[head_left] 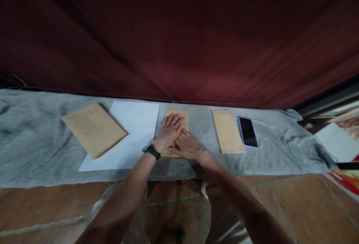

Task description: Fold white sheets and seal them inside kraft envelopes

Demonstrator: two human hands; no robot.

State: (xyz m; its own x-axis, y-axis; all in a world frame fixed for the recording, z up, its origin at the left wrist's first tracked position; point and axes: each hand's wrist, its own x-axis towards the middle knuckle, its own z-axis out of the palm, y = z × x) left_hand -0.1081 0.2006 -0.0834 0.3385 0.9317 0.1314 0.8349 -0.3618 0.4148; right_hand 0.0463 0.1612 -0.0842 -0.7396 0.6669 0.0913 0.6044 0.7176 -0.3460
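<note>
My left hand point(169, 130) lies flat, fingers stretched out, on a small brown envelope point(182, 115) at the middle of the grey cloth-covered table point(33, 139). A black band sits on that wrist. My right hand point(187, 145) rests flat on the same envelope, its fingers tucked partly under the left hand. Both hands press down on the envelope and cover most of it.
A large brown envelope point(94, 129) lies on white paper sheets point(134, 124) to the left. To the right lie another narrow brown envelope point(227, 130) and a dark phone point(248, 132). A dark red curtain point(179, 38) hangs behind the table. Tiled floor point(294, 206) is below.
</note>
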